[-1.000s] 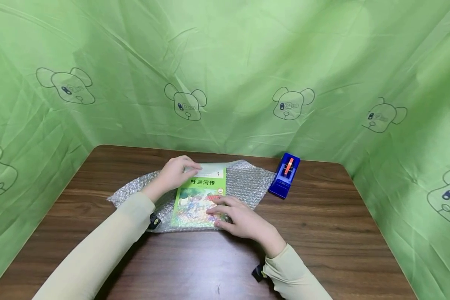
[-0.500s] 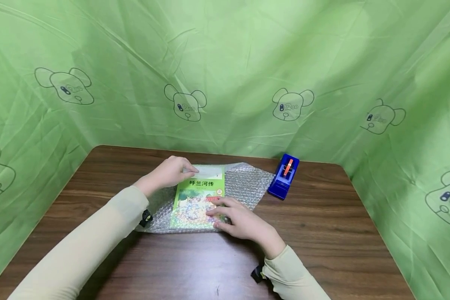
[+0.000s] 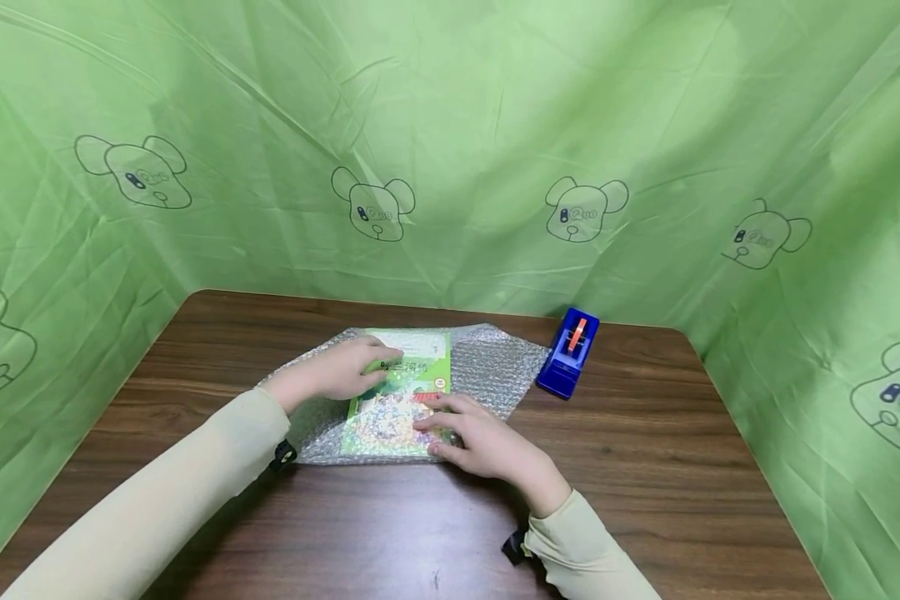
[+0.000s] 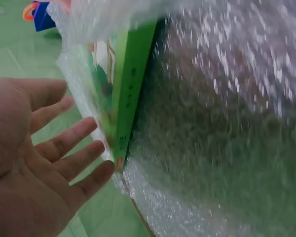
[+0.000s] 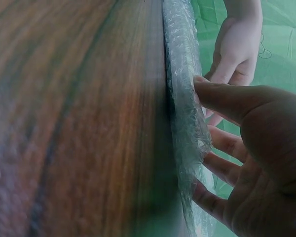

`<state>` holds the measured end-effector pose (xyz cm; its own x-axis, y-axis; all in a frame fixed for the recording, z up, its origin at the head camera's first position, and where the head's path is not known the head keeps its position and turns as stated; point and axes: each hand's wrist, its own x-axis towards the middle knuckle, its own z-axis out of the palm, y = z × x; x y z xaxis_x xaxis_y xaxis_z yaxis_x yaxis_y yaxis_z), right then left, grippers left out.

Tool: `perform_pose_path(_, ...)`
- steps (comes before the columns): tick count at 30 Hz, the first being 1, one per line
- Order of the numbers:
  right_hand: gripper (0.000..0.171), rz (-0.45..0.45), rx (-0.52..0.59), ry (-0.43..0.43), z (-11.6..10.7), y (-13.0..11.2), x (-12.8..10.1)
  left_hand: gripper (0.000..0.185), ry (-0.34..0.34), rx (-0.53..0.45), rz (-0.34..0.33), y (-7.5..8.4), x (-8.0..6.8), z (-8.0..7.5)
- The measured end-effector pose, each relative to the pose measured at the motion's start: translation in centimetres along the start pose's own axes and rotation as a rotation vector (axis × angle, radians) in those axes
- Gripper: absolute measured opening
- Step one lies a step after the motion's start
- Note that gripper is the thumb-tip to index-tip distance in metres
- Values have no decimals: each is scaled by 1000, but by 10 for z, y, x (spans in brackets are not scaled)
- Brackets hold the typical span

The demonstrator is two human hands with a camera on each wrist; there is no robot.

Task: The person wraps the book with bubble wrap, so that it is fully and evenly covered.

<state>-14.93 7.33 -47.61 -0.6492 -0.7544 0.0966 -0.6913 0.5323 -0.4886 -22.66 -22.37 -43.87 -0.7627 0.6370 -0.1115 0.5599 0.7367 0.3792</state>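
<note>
A green picture-covered book [image 3: 390, 417] lies on a sheet of bubble wrap [image 3: 498, 367], with a layer of the wrap over its cover. My left hand [image 3: 341, 367] reaches across the book's upper left, fingers extended over the wrapped title. In the left wrist view those fingers [image 4: 86, 165] are straight and spread against the wrap beside the book's green spine [image 4: 130, 84]. My right hand [image 3: 480, 437] rests on the lower right of the cover with spread fingers. Seen from the right wrist, its fingertips touch the bubble wrap's edge [image 5: 180, 74].
A blue tape dispenser [image 3: 568, 354] with an orange-red roll stands right of the wrap, close to its right corner. The brown wooden table [image 3: 645, 467] is enclosed by green cloth [image 3: 465, 108] at the back and sides.
My left hand has let go of the film pinched at the book's top and lowered onto the cover with fingers extended. Wrap now veils the title. The right hand has stayed in place.
</note>
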Motion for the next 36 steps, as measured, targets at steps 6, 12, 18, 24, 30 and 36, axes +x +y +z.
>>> perform_pose_path(6,38,11,-2,0,2,0,1,70,-13,-12,-21,5,-8,9)
perform_pose_path(12,39,12,6,6,2,0,2,84,-12,0,-58,11,-14,17)
perform_pose_path(18,38,7,28,7,1,1,2,82,4,-1,-52,18,-19,25)
perform_pose_path(24,37,8,57,15,1,3,2,78,22,-4,-68,24,-19,30)
perform_pose_path(30,36,2,69,26,1,5,2,72,78,-20,-80,25,-17,36)
perform_pose_path(36,37,4,67,28,1,5,3,64,118,-45,-94,23,-20,44)
